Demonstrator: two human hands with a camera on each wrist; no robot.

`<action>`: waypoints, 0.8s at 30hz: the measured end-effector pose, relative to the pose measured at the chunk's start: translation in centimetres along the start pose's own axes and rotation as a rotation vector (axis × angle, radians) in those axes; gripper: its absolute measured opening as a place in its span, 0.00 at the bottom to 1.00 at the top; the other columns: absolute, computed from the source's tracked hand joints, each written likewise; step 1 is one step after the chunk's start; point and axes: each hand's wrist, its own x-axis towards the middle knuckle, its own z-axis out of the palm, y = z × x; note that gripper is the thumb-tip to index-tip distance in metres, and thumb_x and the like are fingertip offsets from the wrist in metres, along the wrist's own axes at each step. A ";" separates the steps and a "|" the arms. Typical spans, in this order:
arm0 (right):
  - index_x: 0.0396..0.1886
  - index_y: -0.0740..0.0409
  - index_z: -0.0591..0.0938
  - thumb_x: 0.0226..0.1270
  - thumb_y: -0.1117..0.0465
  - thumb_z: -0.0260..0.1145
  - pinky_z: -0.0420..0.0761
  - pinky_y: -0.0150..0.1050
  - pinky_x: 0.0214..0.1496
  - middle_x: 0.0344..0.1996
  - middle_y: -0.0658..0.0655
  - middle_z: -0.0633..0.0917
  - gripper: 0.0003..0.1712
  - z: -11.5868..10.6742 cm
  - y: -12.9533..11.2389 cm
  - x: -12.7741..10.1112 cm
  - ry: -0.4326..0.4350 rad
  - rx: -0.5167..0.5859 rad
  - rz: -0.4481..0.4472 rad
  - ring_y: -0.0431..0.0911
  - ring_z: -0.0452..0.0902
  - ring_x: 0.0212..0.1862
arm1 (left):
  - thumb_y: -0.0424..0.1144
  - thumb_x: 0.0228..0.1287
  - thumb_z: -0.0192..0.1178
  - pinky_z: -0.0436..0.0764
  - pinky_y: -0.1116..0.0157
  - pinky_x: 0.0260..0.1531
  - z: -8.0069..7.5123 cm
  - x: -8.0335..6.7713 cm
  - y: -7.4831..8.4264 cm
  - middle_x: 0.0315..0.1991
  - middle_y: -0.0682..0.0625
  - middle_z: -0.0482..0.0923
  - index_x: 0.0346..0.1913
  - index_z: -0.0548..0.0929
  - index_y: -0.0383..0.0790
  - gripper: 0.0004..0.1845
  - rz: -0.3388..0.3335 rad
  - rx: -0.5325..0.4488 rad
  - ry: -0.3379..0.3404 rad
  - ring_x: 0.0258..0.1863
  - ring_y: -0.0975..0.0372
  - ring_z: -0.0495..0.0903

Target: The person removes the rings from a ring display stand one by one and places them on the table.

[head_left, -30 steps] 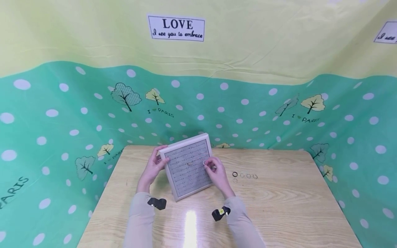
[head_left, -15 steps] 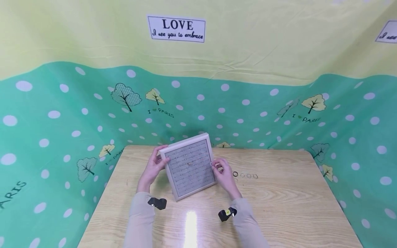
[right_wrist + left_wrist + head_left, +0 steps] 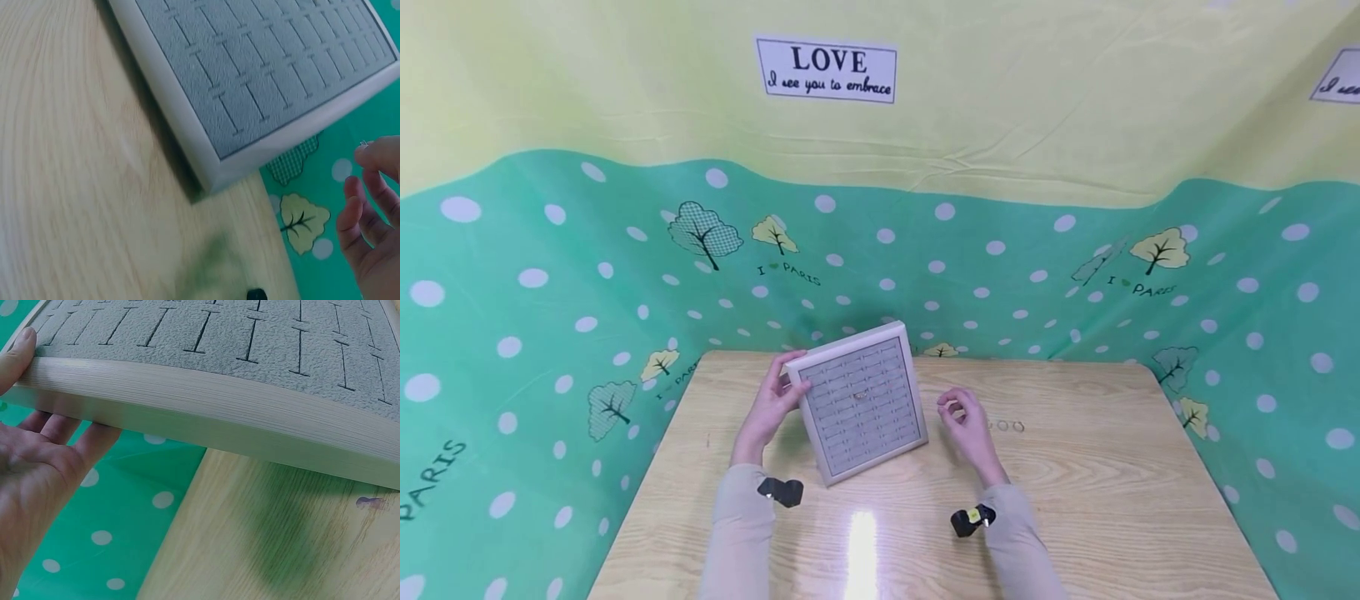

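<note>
My left hand (image 3: pixel 767 412) grips the upper left corner of a ring display tray (image 3: pixel 848 340), thumb on its front and fingers behind. The tray is square, with a pale wood-look rim (image 3: pixel 187 381) and a grey slotted pad, and it leans tilted towards me. One gold ring (image 3: pixel 860 396) sits in a slot near the pad's middle. To the right of the tray, my right hand (image 3: pixel 970 429) pinches a small silver ring (image 3: pixel 364 144) between thumb and forefinger; only a sliver of it shows in the right wrist view. The hand stands apart from the tray.
Thin rings (image 3: pixel 1018 427) lie in a row on the wooden table (image 3: pixel 1097 492), right behind my right hand, which hides part of the row. A green dotted cloth (image 3: pixel 992 292) hangs around the table's back and sides.
My right hand has drawn away from the tray's right side, moving right with the silver ring, and now covers some of the rings on the table. The left hand and tray stay put.
</note>
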 end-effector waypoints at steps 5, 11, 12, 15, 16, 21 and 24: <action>0.36 0.65 0.80 0.60 0.75 0.65 0.74 0.31 0.33 0.43 0.61 0.77 0.06 -0.6 1.8 -0.3 0.033 0.002 0.009 0.49 0.74 0.36 | 0.25 0.67 0.56 0.84 0.57 0.38 0.0 0.0 -0.3 0.51 0.36 0.73 0.67 0.61 0.37 0.28 0.015 -0.012 -0.002 0.42 0.58 0.82; 0.35 0.64 0.80 0.61 0.75 0.64 0.74 0.31 0.32 0.44 0.59 0.76 0.05 -1.5 2.7 -0.7 0.044 -0.008 0.051 0.47 0.72 0.36 | 0.25 0.67 0.56 0.84 0.57 0.37 0.0 -0.1 -0.3 0.50 0.36 0.74 0.67 0.61 0.37 0.28 0.020 -0.020 0.001 0.41 0.58 0.82; 0.35 0.64 0.80 0.62 0.75 0.64 0.74 0.31 0.32 0.44 0.59 0.76 0.05 -1.7 2.8 -0.8 0.047 -0.013 0.056 0.47 0.73 0.36 | 0.25 0.67 0.56 0.84 0.57 0.37 0.0 -0.1 -0.3 0.50 0.38 0.74 0.67 0.60 0.37 0.28 0.020 -0.018 0.001 0.41 0.58 0.82; 0.36 0.64 0.80 0.62 0.75 0.64 0.75 0.32 0.33 0.44 0.59 0.76 0.06 -2.1 3.2 -1.0 0.059 -0.033 0.068 0.49 0.74 0.37 | 0.25 0.67 0.56 0.84 0.57 0.37 0.0 -0.1 -0.4 0.49 0.40 0.74 0.68 0.60 0.37 0.29 0.016 -0.010 0.002 0.42 0.59 0.82; 0.36 0.64 0.80 0.62 0.75 0.64 0.76 0.33 0.33 0.44 0.58 0.76 0.06 -2.3 3.4 -1.1 0.063 -0.039 0.071 0.49 0.74 0.38 | 0.26 0.67 0.56 0.84 0.57 0.38 0.0 -0.1 -0.3 0.49 0.40 0.74 0.68 0.60 0.37 0.29 0.015 -0.007 0.003 0.42 0.59 0.82; 0.37 0.64 0.81 0.61 0.73 0.66 0.77 0.34 0.36 0.43 0.59 0.77 0.05 -2.9 4.2 -1.6 0.085 -0.077 0.072 0.51 0.75 0.38 | 0.27 0.67 0.57 0.84 0.55 0.39 -0.1 -0.2 -0.4 0.52 0.36 0.73 0.68 0.61 0.40 0.29 0.004 0.002 0.005 0.43 0.59 0.82; 0.36 0.65 0.81 0.62 0.72 0.67 0.76 0.32 0.35 0.42 0.60 0.77 0.04 -3.2 4.7 -1.9 0.095 -0.096 0.065 0.51 0.75 0.37 | 0.26 0.67 0.57 0.83 0.55 0.39 -0.1 -0.2 -0.4 0.53 0.33 0.72 0.68 0.61 0.40 0.29 0.003 -0.001 0.003 0.43 0.58 0.82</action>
